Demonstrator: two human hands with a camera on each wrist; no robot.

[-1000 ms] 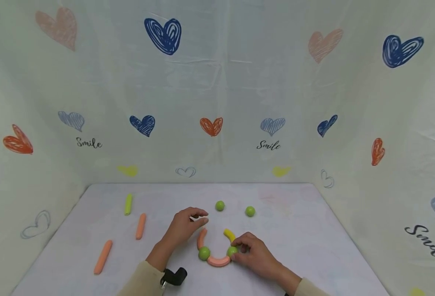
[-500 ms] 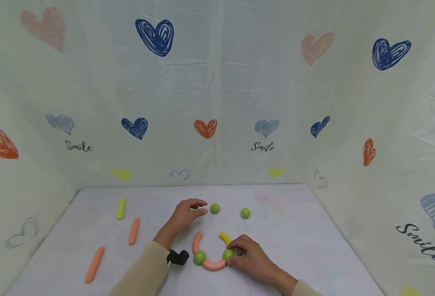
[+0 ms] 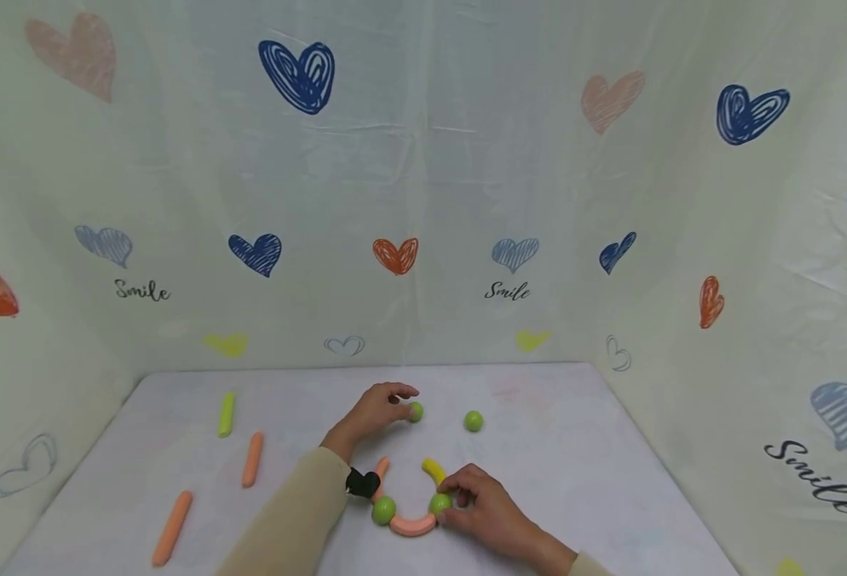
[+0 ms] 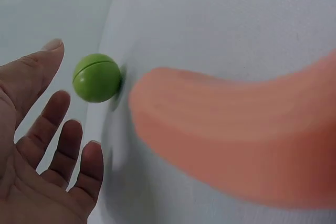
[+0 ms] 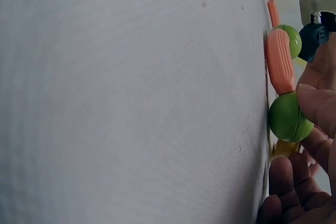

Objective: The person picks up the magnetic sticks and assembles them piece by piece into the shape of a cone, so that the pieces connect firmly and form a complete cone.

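My left hand reaches round a loose green ball, fingers spread and bent. A small gap shows between the fingertips and that ball in the left wrist view. With thumb and finger, my right hand pinches another green ball. That ball joins a curved yellow piece and a curved pink piece. At the pink piece's other end sit a green ball and an upright curved pink piece, partly hidden by the left wrist camera. Together they form a U.
A further green ball lies loose behind the U. On the left of the white table are two straight pink sticks and a yellow-green stick. A cloth with printed hearts hangs behind.
My left hand has moved from above the U's left arm, away from me, to the loose green ball. The right hand keeps pinching its ball. The head view has shifted slightly.
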